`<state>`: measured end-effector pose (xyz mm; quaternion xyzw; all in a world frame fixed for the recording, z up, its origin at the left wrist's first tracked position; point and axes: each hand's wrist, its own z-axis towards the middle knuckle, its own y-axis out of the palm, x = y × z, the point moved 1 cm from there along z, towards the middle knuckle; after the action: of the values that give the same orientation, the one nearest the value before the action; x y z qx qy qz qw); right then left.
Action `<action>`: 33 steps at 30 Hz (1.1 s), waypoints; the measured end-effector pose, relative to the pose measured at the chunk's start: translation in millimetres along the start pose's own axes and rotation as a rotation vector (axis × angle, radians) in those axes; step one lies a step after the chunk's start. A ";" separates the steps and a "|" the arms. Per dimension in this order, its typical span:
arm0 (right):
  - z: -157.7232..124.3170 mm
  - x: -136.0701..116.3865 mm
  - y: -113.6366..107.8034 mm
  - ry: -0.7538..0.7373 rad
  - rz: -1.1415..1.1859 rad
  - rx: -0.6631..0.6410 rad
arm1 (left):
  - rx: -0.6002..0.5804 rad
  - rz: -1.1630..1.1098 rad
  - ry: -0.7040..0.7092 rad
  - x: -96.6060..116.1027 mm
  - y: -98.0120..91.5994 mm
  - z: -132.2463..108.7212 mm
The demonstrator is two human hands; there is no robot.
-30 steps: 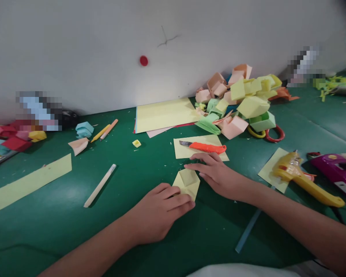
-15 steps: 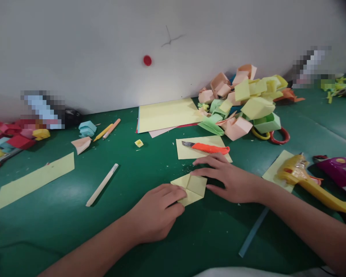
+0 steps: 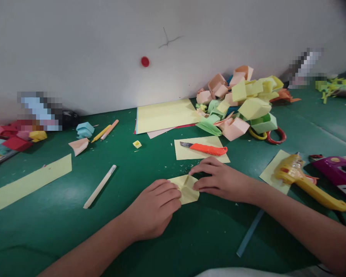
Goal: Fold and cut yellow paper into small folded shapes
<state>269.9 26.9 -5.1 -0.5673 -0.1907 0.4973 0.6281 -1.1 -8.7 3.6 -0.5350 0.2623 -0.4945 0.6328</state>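
Observation:
A small pale yellow sheet of paper [image 3: 189, 195] with creases lies on the green table between my hands. My left hand [image 3: 158, 206] grips its left side, fingertips hidden behind or on the paper. The fingers of my right hand [image 3: 216, 180] pinch the raised right edge. Just beyond, an orange utility knife [image 3: 209, 149] with its blade out rests on a yellow paper piece [image 3: 182, 153].
Folded paper boxes [image 3: 255, 109] are heaped at the back right, beside a stack of coloured sheets [image 3: 167, 117]. A yellow glue gun [image 3: 308, 181] and a purple tool [image 3: 334, 173] lie right. A whitish stick [image 3: 99, 187] and a yellow strip [image 3: 31, 184] lie left.
My right fingers have closed in on the paper's right side, and that edge is now lifted and folding inward. My left hand keeps its hold. The view has shifted slightly.

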 end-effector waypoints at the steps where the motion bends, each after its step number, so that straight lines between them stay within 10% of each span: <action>1: 0.4 -0.9 -0.1 -0.003 0.008 -0.004 | -0.002 0.005 -0.011 0.7 -0.2 0.2; 33: 5.0 -22.0 4.7 -0.036 0.240 -0.033 | 0.078 -0.044 -0.121 -4.5 0.2 0.2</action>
<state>254.4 10.4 -0.8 -0.5872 -0.1410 0.5758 0.5512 -2.6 -4.6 2.6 -0.5445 0.1923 -0.4851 0.6567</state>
